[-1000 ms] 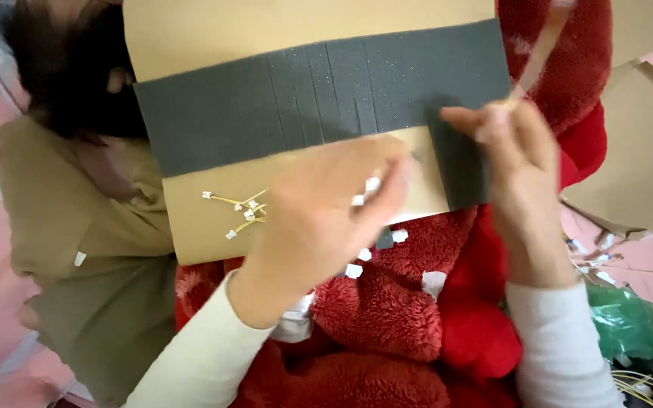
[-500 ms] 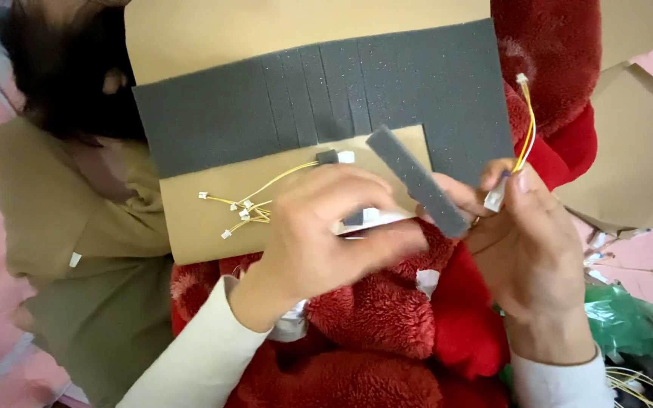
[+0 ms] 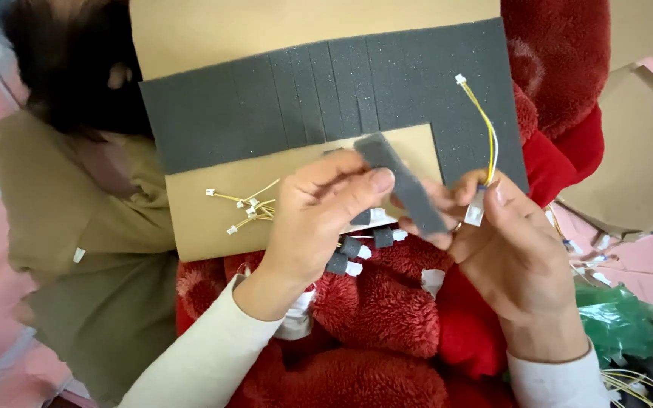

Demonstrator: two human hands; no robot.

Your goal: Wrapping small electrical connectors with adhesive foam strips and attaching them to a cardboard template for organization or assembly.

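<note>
Starting at the left edge, an olive-green garment [image 3: 77,249] was recorded, with dark hair [image 3: 62,68] above it. A brown cardboard sheet [image 3: 205,219] was noted next, overlaid by a dark grey foam sheet [image 3: 266,113] scored into narrow strips. A small bundle of yellow wires with white connectors [image 3: 245,208] was logged lying on the bare cardboard. The left hand [image 3: 319,219], cream-sleeved, was seen closed, its thumb and fingertips pinched towards a narrow grey foam strip [image 3: 406,185]. That strip was held tilted between both hands, in front of the cardboard's lower edge. Small grey foam pieces with white connectors [image 3: 349,257] were listed just below the left hand, resting on a red fleece fabric [image 3: 387,317]. The right hand [image 3: 508,242] was found closed, supporting the strip's lower end and gripping a yellow wire lead [image 3: 485,128], whose free white connector stood up over the foam sheet. Further cardboard [image 3: 636,151] and a green plastic bag [image 3: 629,325] were entered at the far right.
</note>
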